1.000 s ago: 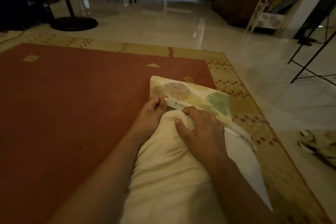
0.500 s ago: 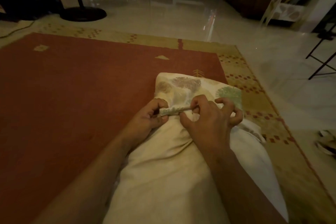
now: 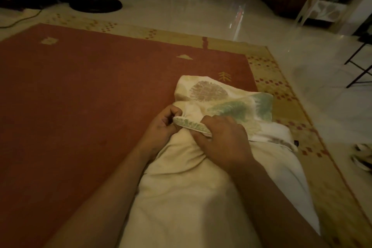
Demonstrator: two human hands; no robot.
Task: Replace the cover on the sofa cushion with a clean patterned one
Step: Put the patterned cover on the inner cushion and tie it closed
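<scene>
A cream sofa cushion (image 3: 187, 193) lies lengthwise on the rug, running from my lap toward the middle of the view. Its far end sits inside a patterned cover (image 3: 219, 96), cream with brown and green leaf prints. The cover's rolled open edge stretches between my two hands. My left hand (image 3: 161, 127) pinches the left end of that edge. My right hand (image 3: 223, 139) is closed over the right end, knuckles up, pressing on the cushion. The far part of the cushion is hidden inside the cover.
A red rug (image 3: 80, 106) with a yellow patterned border (image 3: 281, 94) covers the floor. A fan's black round base (image 3: 96, 4) stands at the back left. Black metal legs (image 3: 360, 66) stand at the right, and a bundle of cloth (image 3: 362, 157) lies at the right edge.
My right hand has closed from spread fingers into a full grip on the cover's edge. The cover has bunched and shifted, with more green print showing on top.
</scene>
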